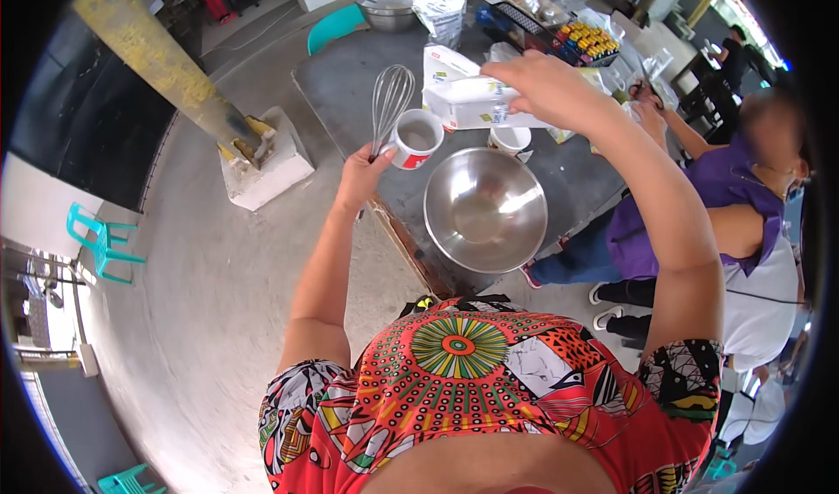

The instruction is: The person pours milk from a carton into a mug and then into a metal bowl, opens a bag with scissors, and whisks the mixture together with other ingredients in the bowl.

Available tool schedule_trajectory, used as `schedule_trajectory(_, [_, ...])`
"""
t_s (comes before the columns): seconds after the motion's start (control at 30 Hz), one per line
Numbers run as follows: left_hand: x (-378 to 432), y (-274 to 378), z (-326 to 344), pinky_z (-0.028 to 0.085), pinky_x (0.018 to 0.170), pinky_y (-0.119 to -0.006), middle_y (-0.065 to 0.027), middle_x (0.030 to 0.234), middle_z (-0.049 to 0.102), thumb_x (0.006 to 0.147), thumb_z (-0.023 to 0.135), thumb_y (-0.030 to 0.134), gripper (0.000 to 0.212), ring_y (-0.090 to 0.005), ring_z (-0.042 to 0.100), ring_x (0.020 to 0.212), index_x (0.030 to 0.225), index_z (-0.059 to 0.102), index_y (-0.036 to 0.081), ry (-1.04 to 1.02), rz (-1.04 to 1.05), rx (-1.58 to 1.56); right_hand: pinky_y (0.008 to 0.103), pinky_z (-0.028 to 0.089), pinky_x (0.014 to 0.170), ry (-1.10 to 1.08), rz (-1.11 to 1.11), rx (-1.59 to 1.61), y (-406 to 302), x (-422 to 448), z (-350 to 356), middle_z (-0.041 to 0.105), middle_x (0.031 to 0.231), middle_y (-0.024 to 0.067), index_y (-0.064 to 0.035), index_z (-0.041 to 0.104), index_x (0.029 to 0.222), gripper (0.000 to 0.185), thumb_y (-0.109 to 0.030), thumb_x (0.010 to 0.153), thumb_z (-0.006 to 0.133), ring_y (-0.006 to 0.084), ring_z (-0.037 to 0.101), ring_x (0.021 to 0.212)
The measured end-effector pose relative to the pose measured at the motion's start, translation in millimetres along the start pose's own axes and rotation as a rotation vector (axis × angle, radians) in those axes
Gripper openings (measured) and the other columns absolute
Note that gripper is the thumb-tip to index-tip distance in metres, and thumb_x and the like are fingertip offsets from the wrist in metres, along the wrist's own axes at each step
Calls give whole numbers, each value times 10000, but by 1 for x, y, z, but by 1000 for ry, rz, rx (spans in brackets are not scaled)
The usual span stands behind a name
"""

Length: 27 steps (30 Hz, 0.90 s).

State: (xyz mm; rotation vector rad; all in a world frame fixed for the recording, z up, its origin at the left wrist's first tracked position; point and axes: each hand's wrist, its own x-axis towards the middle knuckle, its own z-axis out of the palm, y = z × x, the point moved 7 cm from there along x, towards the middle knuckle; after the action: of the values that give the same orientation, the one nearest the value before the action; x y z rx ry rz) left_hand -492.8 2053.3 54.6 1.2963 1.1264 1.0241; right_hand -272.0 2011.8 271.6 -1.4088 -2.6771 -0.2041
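Note:
My left hand [362, 174] grips the handle of a wire whisk [392, 100], its wires pointing up, and is also at the handle of a white and red mug [419, 138] with liquid inside. My right hand [534, 91] is on a white carton [468, 104] lying tilted above the table, just right of the mug; the fingertips wrap its right end. Nearer to me, a wide steel mixing bowl [485, 210] shows a little pale liquid at its bottom. Behind the bowl is a white cup [510, 140], partly covered by the carton.
Beyond are a steel bowl [388, 18] with a utensil, a silver foil pouch [442, 10] and a black basket [527, 28] beside small yellow-capped items [588, 41]. A person in purple [695, 199] works at the dark table's [334, 74] right side. A concrete-based post [265, 166] stands left.

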Motion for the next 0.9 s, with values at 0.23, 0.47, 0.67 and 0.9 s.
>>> schedule_trajectory(0.23, [-18,-6,0,256,424,-193,66,603,469,796,654,258,273,-18,345,483,977,626,55,-6,-103,-111,397,468,691,-72,-238,-235,-58,48,-8,619,750,110,-108,571,960,296,-55,669,591,289,586,830])
schedule_trajectory(0.47, [-20,-4,4,215,375,-202,69,549,437,790,664,277,266,-21,307,415,928,625,53,-55,-62,-150,400,483,675,-116,-336,-335,-85,63,-5,630,770,105,-135,627,902,236,-59,706,518,279,612,777])
schedule_trajectory(0.67, [-11,-9,3,227,369,-198,64,550,445,792,660,231,224,-20,322,414,922,621,54,-75,-94,-156,383,451,694,-97,-312,-272,-90,68,-1,599,691,88,-111,622,778,114,-106,709,531,275,584,768])
schedule_trajectory(0.9, [1,-23,6,250,370,-190,62,551,456,806,611,130,173,-18,346,416,962,608,57,-107,-70,-190,397,413,778,-186,-334,-319,-91,70,17,600,677,68,-142,636,792,136,-105,704,539,240,586,786])
